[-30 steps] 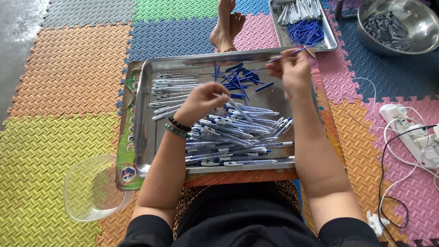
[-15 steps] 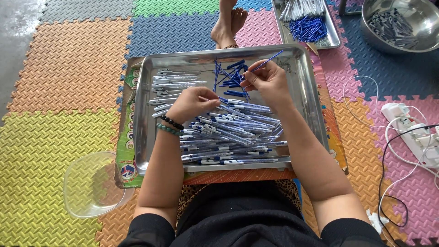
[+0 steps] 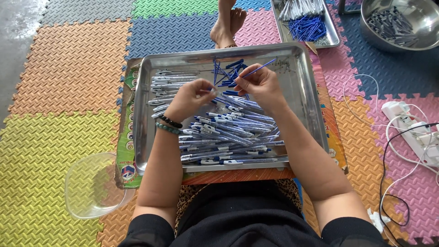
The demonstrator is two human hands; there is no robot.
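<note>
one view only, from a camera worn on the person's head, looking steeply down and forward over their own lap. it sits close: the forearms rise from the bottom edge, and the steel tray (image 3: pixel 146 137) fills the middle. the foam floor mats (image 3: pixel 68 68) run to the top edge, where a second tray (image 3: pixel 336 41) and a metal bowl (image 3: pixel 427 43) are cut off.

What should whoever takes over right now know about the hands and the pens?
Left hand pinches a pen barrel above the tray. Right hand holds a blue refill, its tip close to that barrel. Loose blue refills lie at the tray's far side, empty barrels far left. Done: a pile of assembled pens on the near half. Left: the barrels and refills not yet joined.
</note>
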